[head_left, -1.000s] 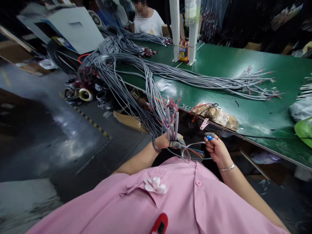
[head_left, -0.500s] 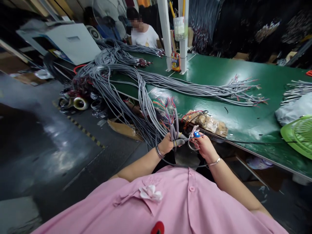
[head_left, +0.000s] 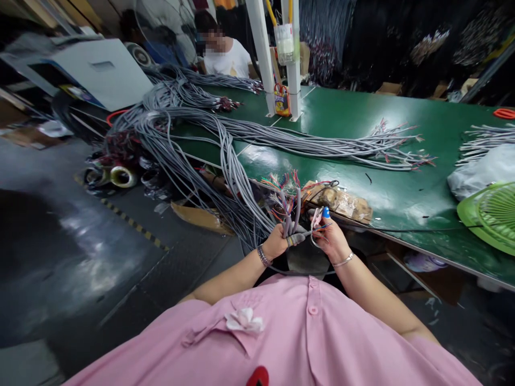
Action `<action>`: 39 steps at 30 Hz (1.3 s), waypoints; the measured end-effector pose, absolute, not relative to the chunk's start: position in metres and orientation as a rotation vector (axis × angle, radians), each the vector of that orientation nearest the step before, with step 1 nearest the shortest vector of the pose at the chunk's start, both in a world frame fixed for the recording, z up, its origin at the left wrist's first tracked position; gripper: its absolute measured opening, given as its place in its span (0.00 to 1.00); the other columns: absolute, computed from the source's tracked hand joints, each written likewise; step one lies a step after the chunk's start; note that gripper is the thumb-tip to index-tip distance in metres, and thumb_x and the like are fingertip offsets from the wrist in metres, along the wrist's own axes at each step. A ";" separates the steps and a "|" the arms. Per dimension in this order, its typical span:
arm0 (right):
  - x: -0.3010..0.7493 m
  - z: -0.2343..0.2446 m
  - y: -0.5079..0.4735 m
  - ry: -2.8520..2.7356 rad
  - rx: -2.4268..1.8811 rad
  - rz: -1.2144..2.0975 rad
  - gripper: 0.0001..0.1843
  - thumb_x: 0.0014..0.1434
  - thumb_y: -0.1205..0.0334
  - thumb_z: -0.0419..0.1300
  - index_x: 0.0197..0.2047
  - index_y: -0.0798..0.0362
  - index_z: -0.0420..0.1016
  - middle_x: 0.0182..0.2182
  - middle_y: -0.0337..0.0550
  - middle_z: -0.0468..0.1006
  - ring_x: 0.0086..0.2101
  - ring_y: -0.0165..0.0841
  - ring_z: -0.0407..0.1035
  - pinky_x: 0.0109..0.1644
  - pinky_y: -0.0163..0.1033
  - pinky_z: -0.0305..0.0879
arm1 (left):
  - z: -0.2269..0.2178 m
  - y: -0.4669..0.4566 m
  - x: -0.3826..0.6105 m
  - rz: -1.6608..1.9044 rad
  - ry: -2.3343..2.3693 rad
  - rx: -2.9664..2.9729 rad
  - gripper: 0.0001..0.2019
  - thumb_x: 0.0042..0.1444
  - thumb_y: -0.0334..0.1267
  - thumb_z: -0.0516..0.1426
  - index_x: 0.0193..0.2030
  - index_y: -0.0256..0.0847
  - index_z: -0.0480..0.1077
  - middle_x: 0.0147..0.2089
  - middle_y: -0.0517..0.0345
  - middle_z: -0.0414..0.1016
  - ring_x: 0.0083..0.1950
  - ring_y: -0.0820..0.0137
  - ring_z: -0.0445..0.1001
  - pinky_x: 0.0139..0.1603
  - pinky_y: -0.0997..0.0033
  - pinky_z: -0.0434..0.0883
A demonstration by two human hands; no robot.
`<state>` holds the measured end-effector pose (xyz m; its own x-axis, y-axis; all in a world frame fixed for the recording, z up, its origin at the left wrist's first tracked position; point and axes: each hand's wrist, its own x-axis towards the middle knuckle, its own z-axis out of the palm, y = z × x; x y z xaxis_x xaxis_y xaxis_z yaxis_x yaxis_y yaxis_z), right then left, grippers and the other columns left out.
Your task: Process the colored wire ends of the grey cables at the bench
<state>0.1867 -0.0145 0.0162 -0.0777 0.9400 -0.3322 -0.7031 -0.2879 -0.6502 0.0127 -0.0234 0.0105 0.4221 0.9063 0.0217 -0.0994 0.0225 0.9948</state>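
My left hand point(head_left: 277, 243) is closed around several grey cables point(head_left: 298, 210), whose stripped ends fan out above it in coloured wires point(head_left: 286, 203). Grey coverings show on some of its fingertips. One cable end points from that hand toward my right hand point(head_left: 335, 244), with thin coloured wires point(head_left: 322, 228) spreading from it. My right hand is closed in a pinch, a blue cover point(head_left: 325, 212) on one digit. Pale, whitish-pink strands point(head_left: 316, 216) rise from between its fingers; the exact grip is partly hidden.
Long bundles of grey cables point(head_left: 281, 140) lie across the green table point(head_left: 338, 107) and hang over its near edge. A taped brown block point(head_left: 350, 206) sits at that edge. To the right are a green fan point(head_left: 493, 217) and a plastic bag point(head_left: 480, 171). A person point(head_left: 227, 56) sits opposite.
The view has shifted slightly, so the table things appear further left. My right hand's blue-covered digit now points upward, and the pale strands stand more gathered. My left hand keeps hold of the cables.
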 end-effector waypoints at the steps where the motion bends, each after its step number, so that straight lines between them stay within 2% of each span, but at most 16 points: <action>1: 0.186 0.016 -0.015 -0.375 -0.833 1.673 0.25 0.45 0.41 0.72 0.29 0.55 0.73 0.20 0.34 0.70 0.16 0.20 0.55 0.14 0.26 0.49 | 0.010 -0.023 0.013 0.918 0.810 1.320 0.18 0.46 0.45 0.69 0.37 0.32 0.78 0.25 0.59 0.72 0.25 0.77 0.66 0.26 0.78 0.65; 6: 0.184 0.014 -0.017 -0.366 -0.785 1.691 0.25 0.49 0.39 0.69 0.31 0.54 0.73 0.19 0.32 0.69 0.15 0.19 0.55 0.14 0.25 0.50 | 0.010 -0.025 0.014 0.877 0.796 1.370 0.18 0.45 0.46 0.69 0.33 0.31 0.78 0.24 0.61 0.70 0.25 0.79 0.64 0.27 0.78 0.64; 12: 0.188 0.005 -0.020 -0.295 -0.799 1.817 0.27 0.54 0.34 0.61 0.32 0.52 0.70 0.27 0.42 0.79 0.16 0.23 0.62 0.13 0.26 0.49 | 0.010 -0.027 0.001 0.886 0.739 1.365 0.18 0.48 0.46 0.68 0.37 0.32 0.79 0.25 0.59 0.71 0.25 0.77 0.66 0.25 0.78 0.64; 18: 0.201 -0.008 -0.032 -0.298 -0.819 1.869 0.26 0.58 0.35 0.58 0.35 0.52 0.70 0.31 0.44 0.80 0.19 0.25 0.66 0.14 0.26 0.51 | 0.020 -0.040 -0.015 0.873 0.701 1.497 0.17 0.51 0.49 0.65 0.36 0.32 0.79 0.26 0.55 0.72 0.27 0.75 0.68 0.28 0.77 0.67; 22: 0.208 -0.018 -0.039 -0.310 -0.802 1.899 0.25 0.57 0.37 0.61 0.39 0.53 0.73 0.33 0.43 0.79 0.20 0.24 0.64 0.13 0.26 0.48 | 0.029 -0.053 -0.023 0.839 0.711 1.635 0.17 0.52 0.50 0.65 0.34 0.34 0.80 0.26 0.54 0.74 0.29 0.72 0.70 0.31 0.75 0.69; 25: 0.212 -0.020 -0.046 -0.342 -0.800 1.913 0.24 0.54 0.39 0.64 0.38 0.53 0.74 0.33 0.44 0.78 0.19 0.22 0.59 0.15 0.25 0.44 | 0.033 -0.062 -0.029 0.808 0.724 1.660 0.17 0.54 0.50 0.63 0.35 0.35 0.80 0.28 0.52 0.75 0.30 0.70 0.72 0.31 0.73 0.70; 29: 0.216 -0.012 -0.060 -0.555 -0.843 1.874 0.25 0.55 0.39 0.64 0.32 0.56 0.74 0.26 0.40 0.73 0.17 0.20 0.47 0.17 0.27 0.37 | 0.034 -0.070 -0.034 0.815 0.792 1.591 0.19 0.54 0.51 0.63 0.42 0.36 0.79 0.31 0.51 0.77 0.34 0.67 0.75 0.34 0.70 0.73; 32: 0.219 0.000 -0.072 -0.773 -0.937 1.823 0.28 0.57 0.36 0.59 0.28 0.57 0.73 0.20 0.37 0.66 0.17 0.20 0.41 0.18 0.29 0.35 | 0.034 -0.074 -0.034 0.851 0.830 1.580 0.19 0.53 0.51 0.64 0.40 0.35 0.79 0.31 0.51 0.78 0.35 0.66 0.76 0.36 0.70 0.74; 35: 0.221 0.016 -0.082 -1.001 -1.029 1.712 0.28 0.56 0.36 0.60 0.29 0.56 0.72 0.20 0.36 0.66 0.18 0.21 0.43 0.19 0.31 0.37 | 0.034 -0.076 -0.032 0.866 0.876 1.593 0.18 0.52 0.50 0.65 0.38 0.35 0.79 0.30 0.52 0.78 0.34 0.67 0.76 0.37 0.70 0.74; 39: 0.220 0.034 -0.089 -1.274 -1.149 1.503 0.21 0.53 0.44 0.67 0.30 0.56 0.73 0.21 0.35 0.66 0.22 0.23 0.52 0.24 0.32 0.47 | 0.031 -0.075 -0.027 0.874 0.837 1.621 0.17 0.50 0.49 0.66 0.36 0.34 0.78 0.30 0.54 0.76 0.34 0.68 0.75 0.38 0.70 0.74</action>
<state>0.2199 -0.0887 0.0343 -0.2328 0.9645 -0.1246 -0.0348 -0.1363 -0.9901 -0.0275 -0.0753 0.0311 0.4857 0.8651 0.1256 0.0876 -0.1912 0.9776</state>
